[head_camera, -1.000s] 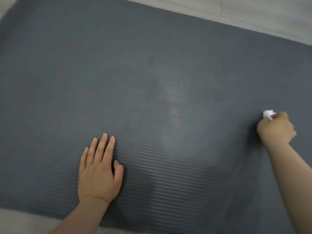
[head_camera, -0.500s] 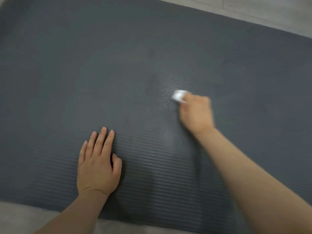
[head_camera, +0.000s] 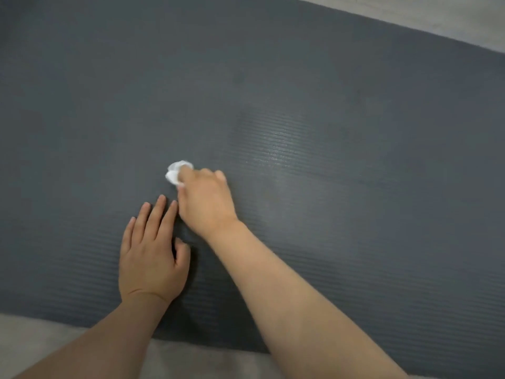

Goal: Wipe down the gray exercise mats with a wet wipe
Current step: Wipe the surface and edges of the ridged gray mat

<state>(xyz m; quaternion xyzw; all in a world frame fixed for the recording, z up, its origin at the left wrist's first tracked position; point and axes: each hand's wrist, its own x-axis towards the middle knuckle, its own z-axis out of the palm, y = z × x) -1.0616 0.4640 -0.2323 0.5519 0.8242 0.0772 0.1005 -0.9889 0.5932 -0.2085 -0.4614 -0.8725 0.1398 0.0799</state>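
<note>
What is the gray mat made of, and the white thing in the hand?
Mat: probably soft foam or rubber, matte dark gray, with fine ridges running across it; a faint sheen near the middle looks like a damp streak.
Wipe: seemingly thin, soft white cloth-like paper, scrunched into a wad gripped by the right hand.

Two bare forearms and two bare hands are all that shows of the person in the head view. The left forearm [head_camera: 103, 343] and the right forearm [head_camera: 295, 305] are uncovered along the whole length in view, down to the wrists. The left grip [head_camera: 151, 258], a broad-backed hand, shows short, rounded fingernails [head_camera: 163, 197] and fine creases across the wrist. The right grip [head_camera: 205, 201] shows its back and knuckles; its fingernails cannot be made out.
</note>
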